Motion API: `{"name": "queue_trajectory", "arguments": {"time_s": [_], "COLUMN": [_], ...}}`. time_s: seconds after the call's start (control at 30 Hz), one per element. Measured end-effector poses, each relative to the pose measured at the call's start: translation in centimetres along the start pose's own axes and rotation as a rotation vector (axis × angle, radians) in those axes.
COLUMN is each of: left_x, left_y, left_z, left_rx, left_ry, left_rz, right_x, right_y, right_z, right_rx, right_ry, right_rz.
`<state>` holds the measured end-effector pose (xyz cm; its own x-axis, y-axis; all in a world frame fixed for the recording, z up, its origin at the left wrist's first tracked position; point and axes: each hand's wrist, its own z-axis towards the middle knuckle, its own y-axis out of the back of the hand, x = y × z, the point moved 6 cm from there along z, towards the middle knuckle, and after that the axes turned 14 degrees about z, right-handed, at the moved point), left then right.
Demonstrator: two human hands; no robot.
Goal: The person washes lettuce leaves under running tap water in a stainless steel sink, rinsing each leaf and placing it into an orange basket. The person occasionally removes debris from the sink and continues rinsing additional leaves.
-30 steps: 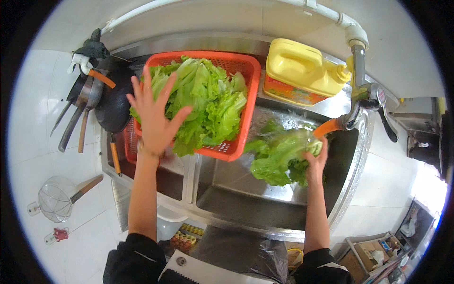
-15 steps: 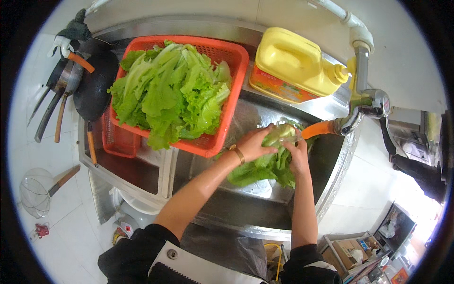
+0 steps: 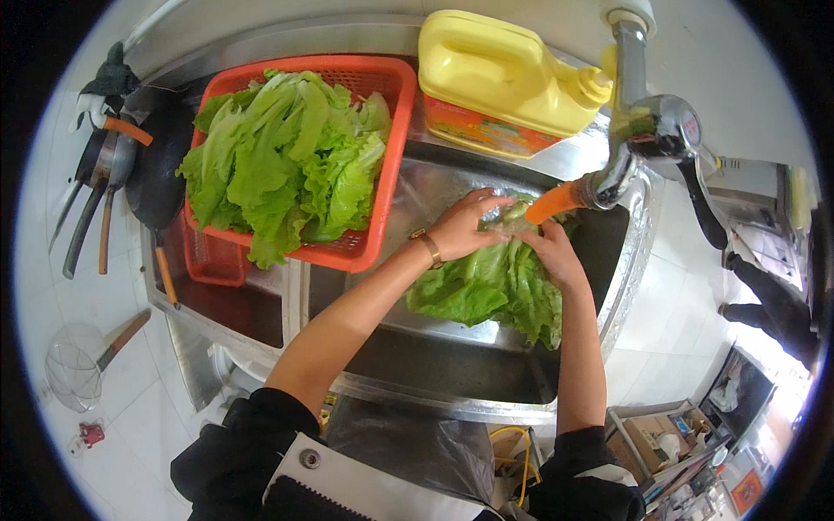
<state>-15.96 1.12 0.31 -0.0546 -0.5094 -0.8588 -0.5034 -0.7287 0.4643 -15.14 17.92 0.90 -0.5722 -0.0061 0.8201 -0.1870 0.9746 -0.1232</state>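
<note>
Steel sink (image 3: 417, 358) stretches beneath the grip I'm watching; beyond it and to its left sits a red basket (image 3: 397, 156), heaped with loose leaves (image 3: 282, 165); straight past the grip lies a yellow jug (image 3: 508, 95); the lettuce (image 3: 495, 286) is in the grip itself, its green end spread on the near side; a tap (image 3: 656, 130) juts in from the right; left hand (image 3: 460, 227) and right hand (image 3: 552, 252), close together, are clamped on the lettuce's paler end; an orange nozzle (image 3: 553, 202) hangs right at their fingertips; a gold band (image 3: 427, 247) circles just behind the left hand.
</note>
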Motion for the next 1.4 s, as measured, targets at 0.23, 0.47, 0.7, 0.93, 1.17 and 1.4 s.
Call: {"name": "queue_trajectory", "arguments": {"time_s": [0.23,0.47,0.7,0.93,1.17,1.4], "left_x": [2.9,4.4,5.9,5.7,3.4,0.6], "left_y": [-1.7,-1.6,-0.8,-1.4,-2.8,-4.2], "left_z": [-2.7,-5.0,-7.3,-8.4,-8.6,-7.1], "left_rx": [0.482,0.49,0.456,0.359,0.16,0.209], "left_ry": [0.341,0.336,0.307,0.25,0.607,0.662], "left_rz": [-0.455,-0.337,-0.495,-1.065,-1.265,-1.467], "right_x": [-1.8,0.4,3.3,0.7,0.5,-5.1], "right_y": [-1.6,-3.3,1.2,-3.6,-4.5,-2.0], "right_z": [-0.8,0.7,1.4,-3.2,-4.3,-4.4], "right_rx": [0.149,0.459,0.086,0.436,0.455,0.183], "right_ry": [-0.373,0.21,0.491,-0.053,-0.114,-0.47], "right_rz": [0.269,-0.845,-1.439,-0.3,0.214,0.291]}}
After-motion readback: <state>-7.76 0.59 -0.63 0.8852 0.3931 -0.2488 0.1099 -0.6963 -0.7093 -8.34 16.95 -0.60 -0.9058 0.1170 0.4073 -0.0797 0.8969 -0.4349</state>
